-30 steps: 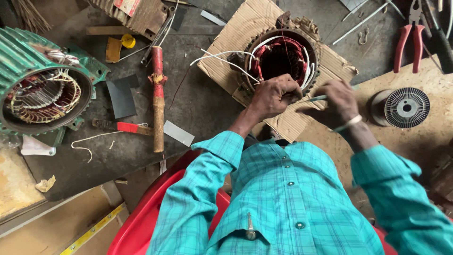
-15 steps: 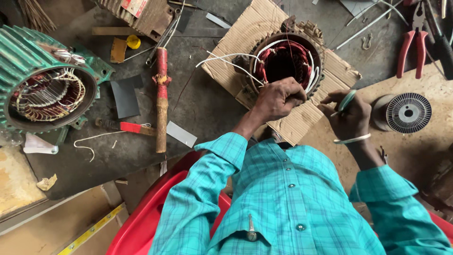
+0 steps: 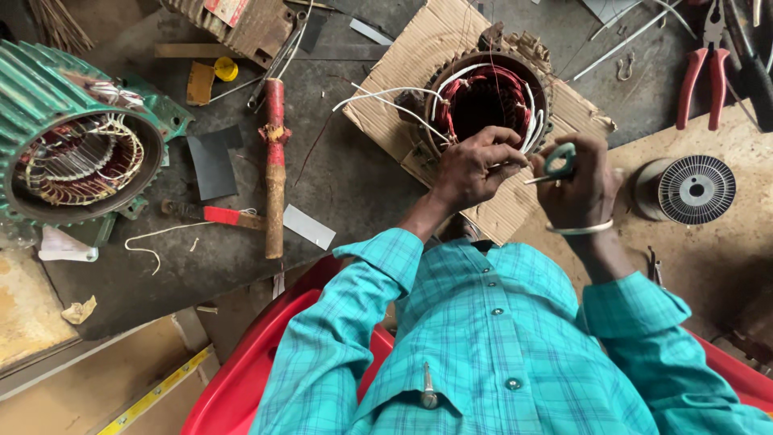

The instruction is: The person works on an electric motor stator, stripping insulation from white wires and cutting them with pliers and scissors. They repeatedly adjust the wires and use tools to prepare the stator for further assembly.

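Observation:
A small motor stator (image 3: 491, 97) with red copper windings and white sleeved leads (image 3: 386, 98) sits on a sheet of cardboard (image 3: 403, 121). My left hand (image 3: 471, 165) rests at the stator's near rim, fingers pinched on a white lead. Just to its right, my right hand (image 3: 576, 185), with a metal bangle on the wrist, grips green-handled scissors (image 3: 555, 161) whose blades point toward the left hand's fingertips. The blade tips are partly hidden by the fingers.
A large green motor housing (image 3: 72, 153) with windings lies at the left. A rusty red-handled tool (image 3: 275, 161), grey insulation pieces (image 3: 213, 165), red pliers (image 3: 699, 76) and a wire spool (image 3: 694, 189) lie around. A red plastic seat (image 3: 266, 354) is under me.
Both hands have moved up to the stator's rim. The right hand has turned and lifted the green scissors toward the left hand's fingers.

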